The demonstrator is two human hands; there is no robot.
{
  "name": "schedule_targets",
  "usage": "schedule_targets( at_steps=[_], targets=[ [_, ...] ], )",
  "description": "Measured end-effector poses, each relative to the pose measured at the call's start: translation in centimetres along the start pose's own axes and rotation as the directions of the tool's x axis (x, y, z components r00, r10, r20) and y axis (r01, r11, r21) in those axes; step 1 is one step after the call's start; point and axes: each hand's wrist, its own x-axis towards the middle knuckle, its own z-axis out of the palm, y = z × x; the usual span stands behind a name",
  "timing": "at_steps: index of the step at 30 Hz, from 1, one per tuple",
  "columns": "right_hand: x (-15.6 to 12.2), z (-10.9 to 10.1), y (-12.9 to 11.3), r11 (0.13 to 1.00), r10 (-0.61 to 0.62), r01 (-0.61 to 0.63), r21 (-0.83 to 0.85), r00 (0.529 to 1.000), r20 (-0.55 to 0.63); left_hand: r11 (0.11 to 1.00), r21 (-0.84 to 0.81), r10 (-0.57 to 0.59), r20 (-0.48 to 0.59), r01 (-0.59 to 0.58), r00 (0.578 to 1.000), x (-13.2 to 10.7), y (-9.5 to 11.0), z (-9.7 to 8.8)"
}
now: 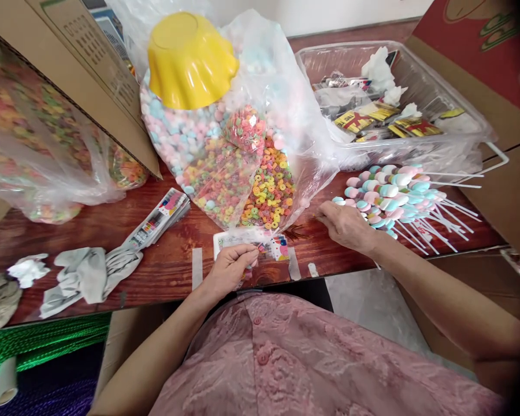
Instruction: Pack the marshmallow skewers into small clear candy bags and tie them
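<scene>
My left hand is closed in a pinch at the table's front edge. A small pinkish bit shows by its fingertips, too little to name. Just behind it lies a printed clear wrapper on a white pad. My right hand has its fingers drawn together, left of a heap of marshmallow skewers in pink, blue and white on white sticks. What its fingertips hold, if anything, is hidden. Beyond both hands, a large plastic bag of pastel marshmallows stands behind an open bag of coloured candy rings.
A yellow bowl sits upside down on the marshmallow bag. Right of it stands a clear tub of packets. At left are a cardboard box, a bagged load of rings, stacked wrappers and grey gloves.
</scene>
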Motion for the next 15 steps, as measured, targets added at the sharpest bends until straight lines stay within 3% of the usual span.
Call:
schedule_targets(
  at_steps=[4,8,12,15],
  targets=[
    [-0.9,0.1,-0.6,0.994,0.086,-0.081,0.076,0.994,-0.068,0.999,-0.028,0.017,-0.039,-0.018,0.999,-0.2,0.0,0.4],
    [-1.1,0.2,-1.6,0.978,0.208,-0.206,0.025,0.975,-0.079,0.995,-0.055,0.083,-0.061,-0.087,0.995,-0.5,0.3,0.7],
    [-2.2,0.7,-2.8,0.941,0.338,-0.331,0.075,0.89,-0.307,0.992,-0.062,0.1,-0.113,-0.107,0.989,-1.0,0.2,0.4],
    [-2.2,1.3,-3.9,0.931,0.361,-0.355,0.086,0.854,-0.375,0.993,-0.072,0.085,-0.121,-0.094,0.989,-1.0,0.0,0.3]
  ],
)
